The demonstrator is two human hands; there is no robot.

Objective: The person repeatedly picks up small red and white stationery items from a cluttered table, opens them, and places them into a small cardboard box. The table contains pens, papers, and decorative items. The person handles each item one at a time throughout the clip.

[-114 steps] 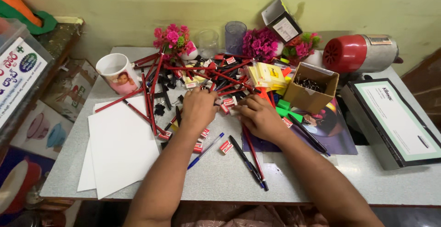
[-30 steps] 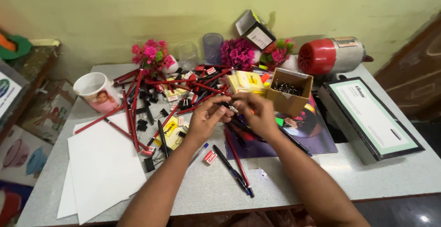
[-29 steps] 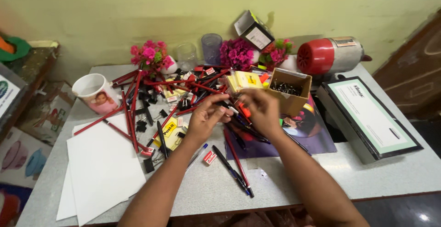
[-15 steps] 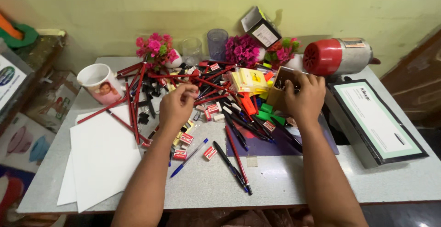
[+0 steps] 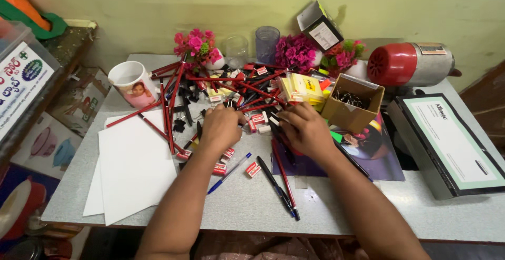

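On the bench (image 5: 252,202), both hands rest knuckles-up in the stationery heap: left hand (image 5: 221,126) curled over small erasers (image 5: 258,119), right hand (image 5: 305,131) loosely bent over red pencils (image 5: 281,149); whether either grips anything stays hidden.

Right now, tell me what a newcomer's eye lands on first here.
First, the heap of red pencils and small erasers mid-table, with both hands in it: the left hand and right hand lie palm-down on the clutter. Next, the red-capped metal flask lying on its side at the back right, and the pink flowers along the wall. White paper lies front left.
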